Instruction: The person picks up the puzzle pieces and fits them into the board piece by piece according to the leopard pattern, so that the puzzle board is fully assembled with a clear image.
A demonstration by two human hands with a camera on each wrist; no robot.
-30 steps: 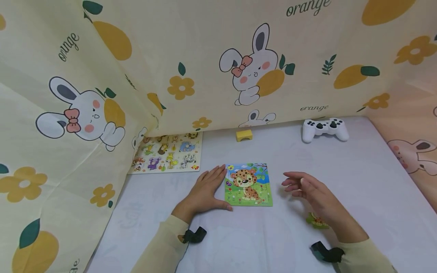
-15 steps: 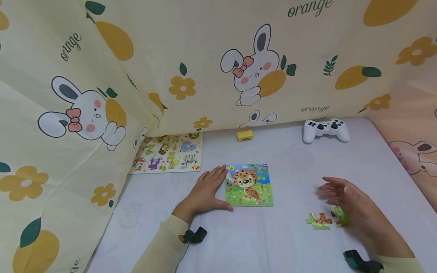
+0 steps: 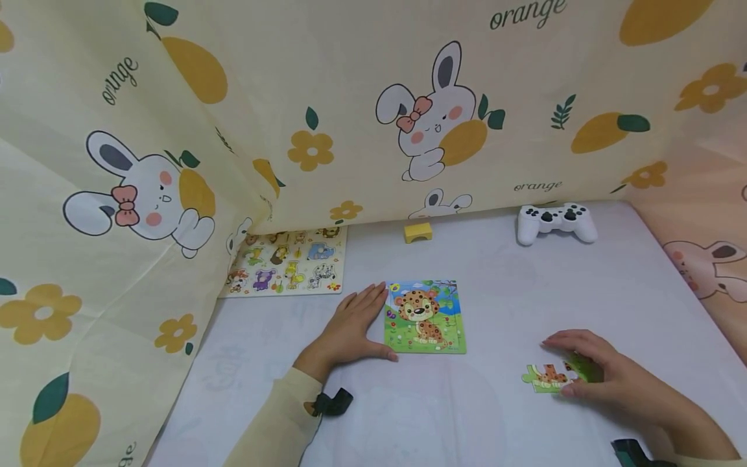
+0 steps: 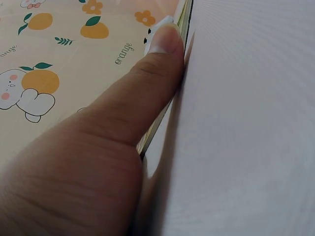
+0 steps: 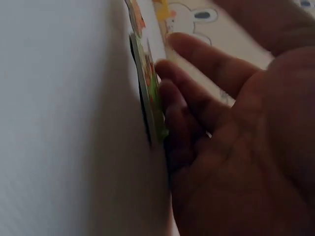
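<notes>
A square leopard jigsaw puzzle (image 3: pixel 425 318) lies flat in the middle of the table. My left hand (image 3: pixel 350 331) lies flat along its left side, fingers straight and thumb at the lower left corner. In the left wrist view the thumb (image 4: pixel 142 83) rests along a thin board edge. At right, my right hand (image 3: pixel 607 370) arches over two loose puzzle pieces, fingers bent and apart from the thumb. The left one, a piece with spotted paws (image 3: pixel 547 378), shows clear of the palm. A green piece (image 3: pixel 586 368) is partly hidden under the hand; no pinch is visible.
A board of animal pictures (image 3: pixel 292 266) lies at the back left, partly under the hanging cloth (image 3: pixel 350 84). A yellow arch block (image 3: pixel 417 232) and a white game controller (image 3: pixel 556 222) stand along the back edge of the table.
My right hand has moved from beside the puzzle rightward and down to the loose pieces, uncovering the left one. The left hand has stayed in place.
</notes>
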